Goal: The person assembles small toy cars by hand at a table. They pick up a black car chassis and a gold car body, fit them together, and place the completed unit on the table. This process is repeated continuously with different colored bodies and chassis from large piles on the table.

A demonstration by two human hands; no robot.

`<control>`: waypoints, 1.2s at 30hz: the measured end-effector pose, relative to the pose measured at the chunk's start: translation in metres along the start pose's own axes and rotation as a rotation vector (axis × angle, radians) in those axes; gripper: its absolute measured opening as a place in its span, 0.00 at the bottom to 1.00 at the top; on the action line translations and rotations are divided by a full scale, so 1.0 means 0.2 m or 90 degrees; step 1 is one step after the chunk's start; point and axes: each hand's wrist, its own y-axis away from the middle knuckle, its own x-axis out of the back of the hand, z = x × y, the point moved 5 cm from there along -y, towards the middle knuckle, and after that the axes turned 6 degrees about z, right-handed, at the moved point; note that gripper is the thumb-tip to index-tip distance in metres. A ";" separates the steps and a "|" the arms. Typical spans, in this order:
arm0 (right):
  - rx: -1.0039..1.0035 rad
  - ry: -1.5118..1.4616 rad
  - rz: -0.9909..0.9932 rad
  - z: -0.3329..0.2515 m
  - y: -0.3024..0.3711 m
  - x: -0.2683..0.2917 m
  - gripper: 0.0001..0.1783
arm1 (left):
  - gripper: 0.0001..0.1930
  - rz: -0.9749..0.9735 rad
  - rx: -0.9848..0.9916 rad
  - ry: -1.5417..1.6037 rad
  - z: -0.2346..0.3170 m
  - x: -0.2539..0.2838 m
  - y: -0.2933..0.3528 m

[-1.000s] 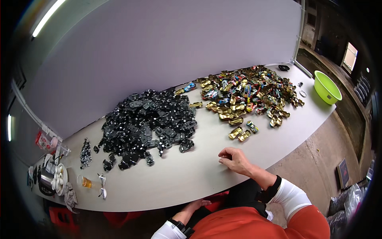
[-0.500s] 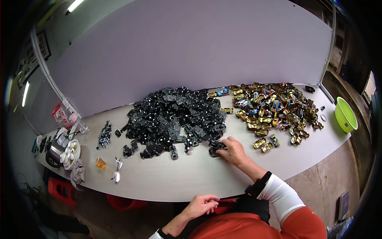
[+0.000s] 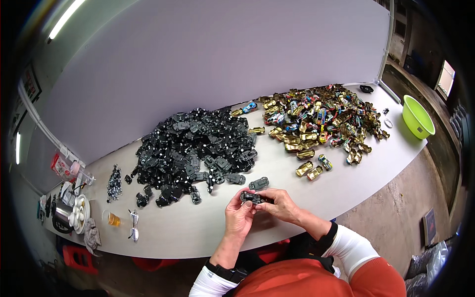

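While left hand (image 3: 238, 219) and right hand (image 3: 283, 206) together grip a black car part (image 3: 251, 197), big black pile (image 3: 190, 148) and gold car-body pile (image 3: 329, 116) sit loose on surface (image 3: 193, 230), apparently mostly unworked.

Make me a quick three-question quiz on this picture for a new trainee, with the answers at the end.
1. True or false: the left hand and right hand are both on one black toy-car base.
2. Which lies between the black pile and the green basin? A: the kettle; B: the gold-and-coloured pile; C: the red stool.
3. Fill in: the cup of amber drink stands just left of the ____.
Key: 1 true; 2 B; 3 eyeglasses.
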 end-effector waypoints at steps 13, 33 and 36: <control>0.001 0.561 0.159 0.11 0.10 0.79 0.11 | 0.20 -0.013 0.124 0.049 -0.03 0.12 0.04; -0.239 0.077 -0.145 0.20 0.01 0.38 0.09 | 0.19 -0.084 0.161 0.044 -0.04 0.07 0.16; -0.133 0.345 -0.156 0.18 -0.01 0.39 0.11 | 0.19 -0.069 0.134 0.058 -0.02 0.09 0.17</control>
